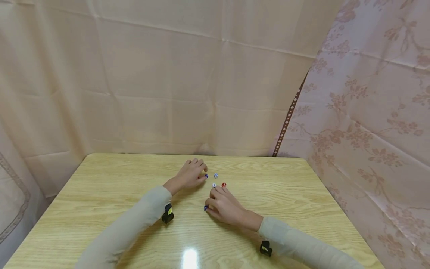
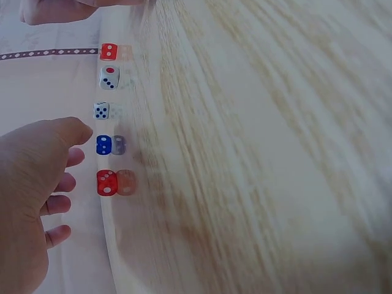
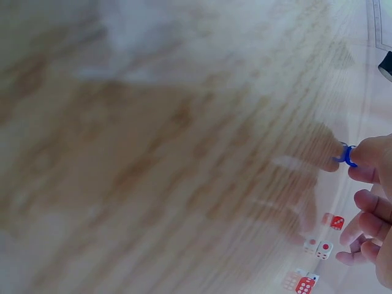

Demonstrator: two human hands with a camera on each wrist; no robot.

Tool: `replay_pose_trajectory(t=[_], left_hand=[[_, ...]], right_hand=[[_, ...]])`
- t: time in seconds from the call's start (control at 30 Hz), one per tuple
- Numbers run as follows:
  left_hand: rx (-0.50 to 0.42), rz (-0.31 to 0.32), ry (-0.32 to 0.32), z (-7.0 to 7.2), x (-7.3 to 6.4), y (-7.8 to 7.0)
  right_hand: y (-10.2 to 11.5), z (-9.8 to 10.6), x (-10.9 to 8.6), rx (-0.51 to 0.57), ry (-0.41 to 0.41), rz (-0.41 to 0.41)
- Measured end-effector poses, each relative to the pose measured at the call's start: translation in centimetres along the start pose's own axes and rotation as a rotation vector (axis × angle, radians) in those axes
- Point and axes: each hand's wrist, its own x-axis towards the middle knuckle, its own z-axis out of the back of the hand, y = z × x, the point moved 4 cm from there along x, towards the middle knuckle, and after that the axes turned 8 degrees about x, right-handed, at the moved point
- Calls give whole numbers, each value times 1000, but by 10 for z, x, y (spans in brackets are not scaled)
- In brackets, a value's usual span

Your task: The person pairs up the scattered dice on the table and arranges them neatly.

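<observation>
My right hand [image 1: 226,206] pinches a blue die [image 1: 206,208] between thumb and index finger, low over the table. The same die [image 3: 349,155] shows at the thumb tip in the right wrist view. My left hand [image 1: 190,173] hovers farther back with loosely bent fingers and holds nothing. Its thumb tip is close to another blue die [image 2: 104,144] in the left wrist view. Beside that die stands a red die [image 2: 106,182], mostly hidden by the left hand in the head view. Two white dice, one with blue pips [image 1: 216,175], one nearer [image 1: 214,185], and a second red die [image 1: 224,185] stand between the hands.
The dice stand on a glossy wood-grain table [image 1: 117,172] that mirrors them. Behind it hangs a beige curtain [image 1: 168,93], and a floral curtain [image 1: 376,130] hangs on the right. Black wrist devices [image 1: 167,214] sit at both sleeves.
</observation>
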Motion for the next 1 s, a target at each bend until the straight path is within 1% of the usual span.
replay_pose_trajectory(t=[0.17, 0.33, 0.5, 0.63, 0.77, 1.0], left_hand=[[3, -8, 7, -1, 0, 0], [3, -3, 37, -2, 1, 1], [-48, 26, 89, -3, 2, 2], [-94, 59, 122, -8, 4, 5], [-129, 83, 128, -11, 6, 9], [-188, 104, 111, -10, 7, 10]], right_hand=[[0, -1, 0, -11, 7, -9], [0, -1, 0, -9, 8, -10], [0, -1, 1, 0, 9, -10], [-1, -1, 0, 9, 15, -17], [-3, -3, 0, 26, 13, -26], [-4, -2, 0, 79, 6, -53]])
